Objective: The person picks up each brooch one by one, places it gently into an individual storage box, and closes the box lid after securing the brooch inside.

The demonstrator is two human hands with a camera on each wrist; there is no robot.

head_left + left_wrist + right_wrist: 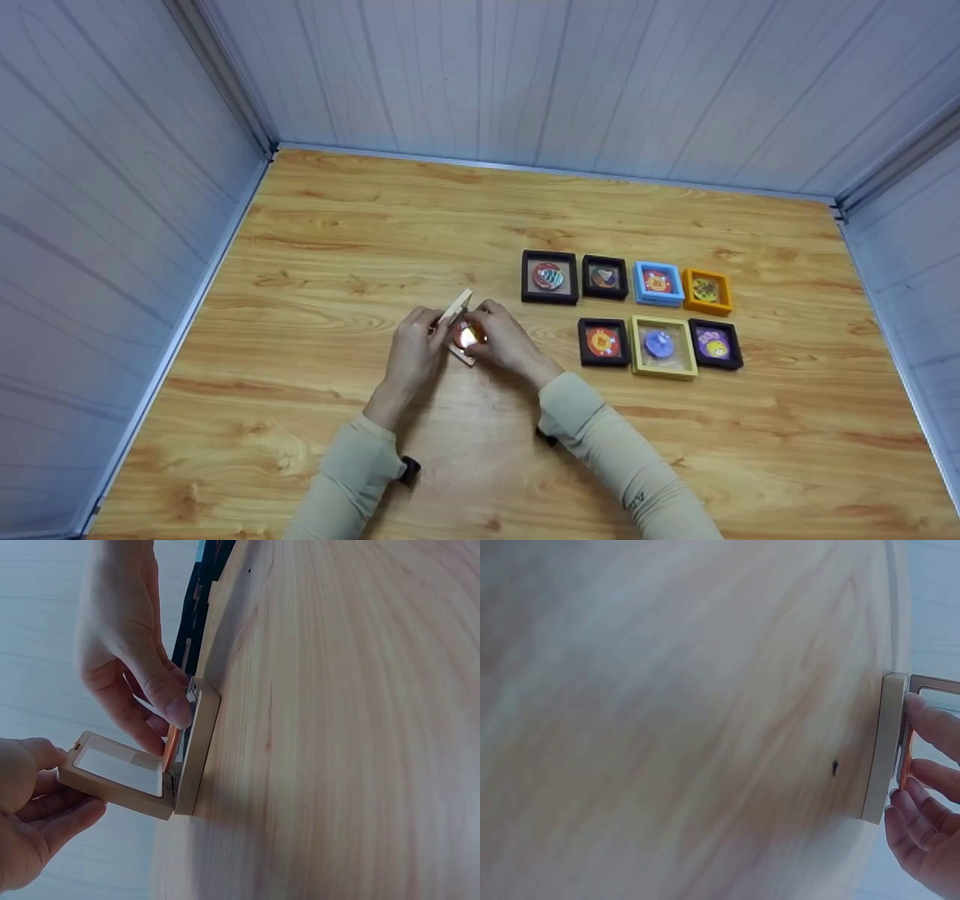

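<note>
A beige hinged display frame [199, 746] stands opened on the table, its clear-windowed lid half [116, 793] tilted up. My left hand [411, 351] grips the edge of that lid between thumb and fingers. Between the thumb and fingers of my right hand [510, 343] is a shiny round badge [469, 335] with an orange-red edge. It sits at the inside of the lower half, close to the hinge in the left wrist view. In the right wrist view my right fingertips also touch the lower half's side; how far in the badge lies is partly hidden.
Right of my hands, several small display frames stand in two rows, each with a round piece inside: a black frame [550, 300], a light blue frame [658, 301], an orange frame [707, 306], a yellow frame [664, 373] among them. Pale wall panels [480, 82] border the wooden table [337, 225].
</note>
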